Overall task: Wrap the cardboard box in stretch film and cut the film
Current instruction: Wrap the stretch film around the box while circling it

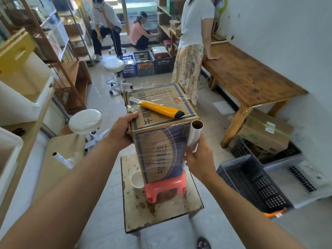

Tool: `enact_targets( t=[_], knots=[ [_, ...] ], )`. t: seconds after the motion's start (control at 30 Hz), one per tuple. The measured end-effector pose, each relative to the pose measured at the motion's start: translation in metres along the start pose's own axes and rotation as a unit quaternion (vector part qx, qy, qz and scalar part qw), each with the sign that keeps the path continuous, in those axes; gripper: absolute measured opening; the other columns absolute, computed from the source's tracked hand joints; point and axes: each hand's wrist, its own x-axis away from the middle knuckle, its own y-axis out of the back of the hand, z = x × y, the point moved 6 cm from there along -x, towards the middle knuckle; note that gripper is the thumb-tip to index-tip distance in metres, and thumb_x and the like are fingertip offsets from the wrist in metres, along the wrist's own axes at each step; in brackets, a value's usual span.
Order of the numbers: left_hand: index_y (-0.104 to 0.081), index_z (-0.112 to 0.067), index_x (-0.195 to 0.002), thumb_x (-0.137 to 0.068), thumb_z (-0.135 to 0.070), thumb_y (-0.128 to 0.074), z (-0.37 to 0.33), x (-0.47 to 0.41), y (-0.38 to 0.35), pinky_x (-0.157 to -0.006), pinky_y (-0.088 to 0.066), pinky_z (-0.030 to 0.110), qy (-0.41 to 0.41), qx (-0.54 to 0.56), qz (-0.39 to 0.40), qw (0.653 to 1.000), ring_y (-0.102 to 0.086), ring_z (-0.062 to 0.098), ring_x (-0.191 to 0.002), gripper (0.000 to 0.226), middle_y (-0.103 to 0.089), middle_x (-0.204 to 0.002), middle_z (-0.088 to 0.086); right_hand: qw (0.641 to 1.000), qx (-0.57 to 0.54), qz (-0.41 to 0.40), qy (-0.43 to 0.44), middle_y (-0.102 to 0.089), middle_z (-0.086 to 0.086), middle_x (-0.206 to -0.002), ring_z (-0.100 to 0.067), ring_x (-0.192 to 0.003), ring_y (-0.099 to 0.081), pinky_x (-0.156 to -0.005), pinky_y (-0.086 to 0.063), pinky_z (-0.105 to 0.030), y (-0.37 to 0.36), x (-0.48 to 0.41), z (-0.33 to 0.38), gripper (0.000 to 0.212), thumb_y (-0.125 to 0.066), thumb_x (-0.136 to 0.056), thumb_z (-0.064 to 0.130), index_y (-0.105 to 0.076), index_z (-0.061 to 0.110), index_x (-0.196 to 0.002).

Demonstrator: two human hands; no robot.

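Observation:
A tall cardboard box with blue print stands upright on a small pink stool, which sits on a worn low table. Clear stretch film covers the box's near face and part of its top. A yellow utility knife lies on the box top with its blade extended. My left hand grips the box's top left corner. My right hand holds the stretch film roll upright against the box's right edge, its film running onto the box.
A white cup stands on the table beside the stool. A second film roll lies at left. White stools, dark crates and a wooden bench surround the table. A person stands just behind the box; two others are farther back.

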Motion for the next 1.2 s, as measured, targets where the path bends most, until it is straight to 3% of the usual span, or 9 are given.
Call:
enact_targets(
  t=[0.1,0.2,0.43,0.63,0.73,0.83,0.93,1.03,1.2],
  knots=[
    [-0.06,-0.007,-0.118,-0.101,-0.021,-0.045,-0.01,0.0,0.0,-0.072,-0.061,0.04,0.031,-0.004,-0.042,0.999,-0.074,0.026,-0.085,0.027,-0.074,-0.105,0.014,0.999,-0.015,0.035,-0.014,-0.052,0.006,-0.094,-0.005,-0.075,-0.052,-0.056,-0.043,-0.006,0.009,-0.009,0.001,0.037,-0.069,-0.086,0.01,-0.044,0.008,-0.114],
    [-0.057,-0.006,-0.123,-0.102,-0.021,-0.044,-0.015,0.0,-0.006,-0.081,-0.06,0.042,0.05,-0.019,-0.087,0.995,-0.071,0.028,-0.098,0.029,-0.07,-0.116,0.017,0.998,-0.05,0.042,-0.025,-0.053,0.012,-0.088,-0.003,-0.075,-0.056,-0.05,-0.043,-0.012,0.016,-0.018,0.002,0.047,-0.078,-0.082,0.029,-0.041,0.015,-0.109],
    [-0.057,-0.005,-0.109,-0.105,-0.021,-0.041,-0.023,-0.003,-0.011,-0.053,-0.061,0.037,0.051,-0.047,-0.169,0.983,-0.075,0.025,-0.067,0.023,-0.076,-0.079,0.016,0.996,-0.038,0.062,0.05,-0.063,0.0,-0.093,-0.021,-0.073,-0.067,-0.06,-0.059,-0.037,0.016,-0.035,-0.017,0.036,-0.069,-0.085,0.04,-0.048,0.023,-0.109],
    [-0.057,-0.007,-0.104,-0.104,-0.02,-0.042,-0.025,0.004,-0.012,-0.048,-0.059,0.033,0.048,-0.095,-0.216,0.971,-0.074,0.022,-0.059,0.02,-0.075,-0.07,0.012,0.978,-0.017,0.143,0.155,-0.058,0.007,-0.097,-0.012,-0.069,-0.06,-0.052,-0.045,-0.009,0.032,-0.043,-0.018,0.045,-0.066,-0.092,0.023,-0.036,0.019,-0.125],
    [-0.056,-0.009,-0.098,-0.105,-0.019,-0.043,-0.026,0.008,-0.019,-0.042,-0.055,0.028,0.026,-0.125,-0.232,0.964,-0.071,0.018,-0.053,0.018,-0.073,-0.063,0.008,0.973,-0.027,0.159,0.164,-0.06,0.009,-0.091,-0.013,-0.066,-0.064,-0.052,-0.052,-0.019,0.039,-0.05,-0.019,0.039,-0.067,-0.09,0.02,-0.039,0.026,-0.116],
    [-0.058,-0.008,-0.108,-0.103,-0.02,-0.047,-0.03,0.01,-0.021,-0.052,-0.055,0.029,-0.001,-0.176,-0.25,0.952,-0.07,0.019,-0.063,0.017,-0.073,-0.075,0.008,0.973,-0.08,0.201,0.08,-0.065,-0.001,-0.088,-0.024,-0.061,-0.07,-0.056,-0.06,-0.042,0.041,-0.061,-0.028,0.037,-0.062,-0.087,0.002,-0.044,0.032,-0.098],
    [-0.059,-0.009,-0.115,-0.101,-0.025,-0.051,-0.033,0.011,-0.02,-0.07,-0.055,0.035,-0.014,-0.224,-0.263,0.938,-0.068,0.024,-0.082,0.022,-0.07,-0.095,0.012,0.945,-0.2,0.256,-0.021,-0.063,-0.006,-0.103,-0.026,-0.064,-0.074,-0.061,-0.062,-0.042,0.037,-0.072,-0.03,0.045,-0.055,-0.086,-0.011,-0.054,0.029,-0.106],
    [-0.059,-0.01,-0.116,-0.102,-0.026,-0.05,-0.032,0.013,-0.021,-0.083,-0.056,0.04,-0.017,-0.236,-0.261,0.936,-0.069,0.03,-0.095,0.024,-0.071,-0.107,0.017,0.942,-0.211,0.26,-0.031,-0.062,-0.002,-0.103,-0.024,-0.072,-0.074,-0.061,-0.062,-0.035,0.037,-0.086,-0.023,0.034,-0.073,-0.083,0.006,-0.055,0.025,-0.103],
    [-0.061,-0.017,-0.108,-0.101,-0.026,-0.05,-0.033,0.01,-0.019,-0.089,-0.054,0.041,-0.027,-0.241,-0.276,0.93,-0.068,0.03,-0.099,0.016,-0.071,-0.107,0.016,0.961,-0.113,0.254,0.005,-0.057,0.017,-0.105,-0.021,-0.096,-0.066,-0.072,-0.062,-0.041,0.037,-0.106,-0.027,0.05,-0.083,-0.074,0.023,-0.053,0.029,-0.113]
  ],
)
